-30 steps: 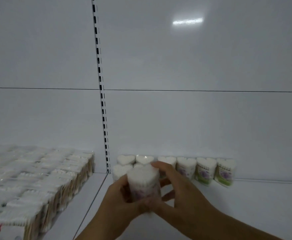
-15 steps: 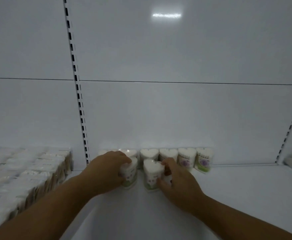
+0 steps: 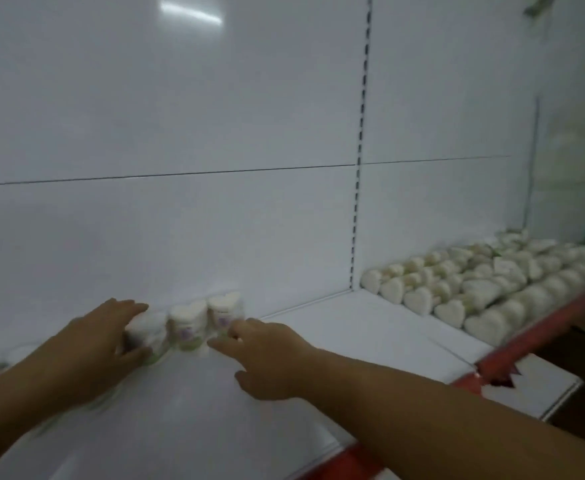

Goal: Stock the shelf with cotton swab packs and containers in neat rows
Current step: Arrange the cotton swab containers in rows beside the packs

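Heart-shaped cotton swab containers stand against the back panel on the white shelf. My left hand grips the leftmost visible container, fingers over its top and thumb at its front. Right of it stand a second container and a third container. My right hand lies low on the shelf with fingers stretched out, their tips touching the base of the containers. The picture is blurred, and anything further left is hidden by my left arm.
A large batch of heart-shaped containers fills the adjoining shelf section on the right. A slotted upright divides the two sections. The red shelf edge runs along the front right.
The view has swung to the right, bringing the right-hand batch into sight. My right hand has let go of the container it set down and now only touches the row.
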Demonstrator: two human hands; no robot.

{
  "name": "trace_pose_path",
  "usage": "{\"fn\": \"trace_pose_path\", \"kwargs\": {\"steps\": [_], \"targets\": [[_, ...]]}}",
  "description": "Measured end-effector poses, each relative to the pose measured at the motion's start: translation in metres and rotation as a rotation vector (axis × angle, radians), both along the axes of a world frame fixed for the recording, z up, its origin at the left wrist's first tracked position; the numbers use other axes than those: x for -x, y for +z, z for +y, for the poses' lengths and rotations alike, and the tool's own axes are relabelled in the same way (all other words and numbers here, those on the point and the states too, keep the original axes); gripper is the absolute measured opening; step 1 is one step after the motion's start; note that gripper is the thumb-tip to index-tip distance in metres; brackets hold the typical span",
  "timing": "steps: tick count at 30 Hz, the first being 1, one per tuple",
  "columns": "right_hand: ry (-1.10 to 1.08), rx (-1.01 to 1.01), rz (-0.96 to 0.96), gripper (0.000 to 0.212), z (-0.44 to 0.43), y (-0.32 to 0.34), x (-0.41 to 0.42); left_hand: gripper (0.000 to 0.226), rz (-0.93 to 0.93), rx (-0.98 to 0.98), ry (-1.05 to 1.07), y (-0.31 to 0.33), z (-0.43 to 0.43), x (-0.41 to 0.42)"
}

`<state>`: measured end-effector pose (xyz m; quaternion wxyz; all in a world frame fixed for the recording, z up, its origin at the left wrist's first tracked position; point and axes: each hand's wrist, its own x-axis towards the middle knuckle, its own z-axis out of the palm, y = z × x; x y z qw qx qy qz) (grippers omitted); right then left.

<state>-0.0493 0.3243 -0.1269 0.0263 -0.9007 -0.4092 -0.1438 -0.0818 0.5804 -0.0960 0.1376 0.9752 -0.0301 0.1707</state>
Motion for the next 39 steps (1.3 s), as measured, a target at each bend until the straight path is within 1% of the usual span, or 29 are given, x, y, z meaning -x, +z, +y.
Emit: {"fn": "trace_pose_path", "kwargs": {"steps": [2, 5, 7, 9, 12, 14, 16, 19, 21, 23, 26, 28, 30, 32, 34, 36, 39], "targets": [[-0.135, 0.012, 0.013, 0.063, -0.067, 0.017, -0.009, 0.07, 0.1, 0.004, -0.057, 0.003, -0.051, -0.02], [-0.328, 0.03, 0.061, 0.067, -0.176, 0.045, -0.016, 0.081, 0.27, -0.108, -0.147, 0.012, -0.138, -0.046], [-0.42, -0.008, 0.063, 0.068, -0.248, 0.061, -0.017, 0.083, 0.341, -0.187, -0.23, 0.021, -0.202, -0.057], [-0.504, -0.102, 0.086, 0.067, -0.313, 0.068, -0.012, 0.081, 0.343, -0.223, -0.309, 0.027, -0.264, -0.065], [-0.602, -0.235, 0.168, 0.067, -0.395, 0.054, 0.006, 0.076, 0.326, -0.253, -0.438, 0.028, -0.35, -0.068], [-0.64, -0.222, 0.206, 0.066, -0.44, 0.037, 0.017, 0.074, 0.33, -0.255, -0.52, 0.025, -0.399, -0.072], [-0.657, -0.209, 0.188, 0.064, -0.475, 0.027, 0.022, 0.067, 0.305, -0.222, -0.579, 0.024, -0.44, -0.081], [-0.682, -0.255, 0.162, 0.062, -0.51, 0.023, 0.017, 0.052, 0.198, -0.183, -0.611, 0.024, -0.482, -0.099], [-0.668, -0.287, 0.126, 0.056, -0.525, 0.021, 0.005, 0.044, 0.161, -0.154, -0.608, 0.021, -0.5, -0.115], [-0.652, -0.338, 0.09, 0.047, -0.535, 0.019, -0.014, 0.039, 0.17, -0.096, -0.604, 0.021, -0.513, -0.136], [-0.634, -0.401, 0.055, 0.036, -0.535, 0.017, -0.053, 0.029, 0.223, 0.053, -0.629, 0.022, -0.526, -0.177], [-0.604, -0.388, -0.006, 0.033, -0.533, 0.018, -0.081, 0.02, 0.252, 0.144, -0.634, 0.022, -0.535, -0.202], [-0.566, -0.362, -0.059, 0.032, -0.536, 0.025, -0.107, 0.018, 0.268, 0.15, -0.642, 0.021, -0.546, -0.225], [-0.552, -0.357, -0.086, 0.034, -0.542, 0.036, -0.133, 0.025, 0.267, 0.106, -0.658, 0.021, -0.557, -0.243], [-0.577, -0.337, -0.05, 0.04, -0.548, 0.044, -0.16, 0.026, 0.262, 0.101, -0.65, 0.021, -0.567, -0.257], [-0.596, -0.249, 0.024, 0.048, -0.553, 0.048, -0.187, 0.025, 0.288, 0.132, -0.644, 0.017, -0.575, -0.266], [-0.556, -0.063, 0.045, 0.06, -0.554, 0.05, -0.227, 0.017, 0.33, 0.18, -0.638, 0.007, -0.584, -0.275]]}}
